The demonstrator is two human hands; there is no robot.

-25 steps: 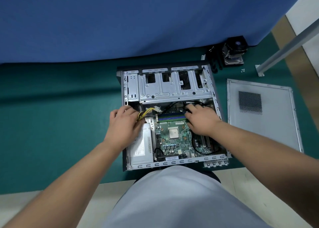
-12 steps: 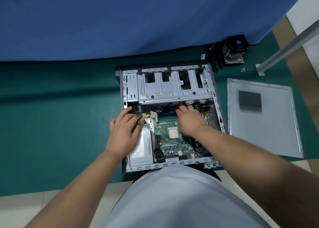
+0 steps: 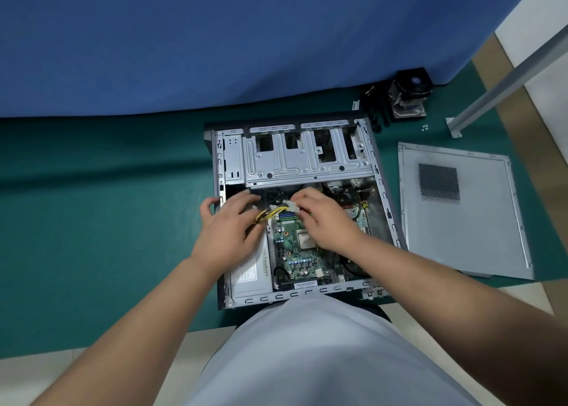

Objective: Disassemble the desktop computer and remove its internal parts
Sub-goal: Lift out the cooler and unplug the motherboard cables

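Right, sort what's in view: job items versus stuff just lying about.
In the job:
computer case
motherboard
power supply
yellow-black cable bundle
white connector, pinched by right hand
left hand

Lying about:
side panel
cooler fan
loose screws

I see the case (image 3: 302, 159) lying open on its side, drive cage at the far end. The green motherboard (image 3: 302, 258) sits inside, the grey power supply (image 3: 250, 275) along its left. A white connector (image 3: 291, 206) on yellow wires appears unplugged.
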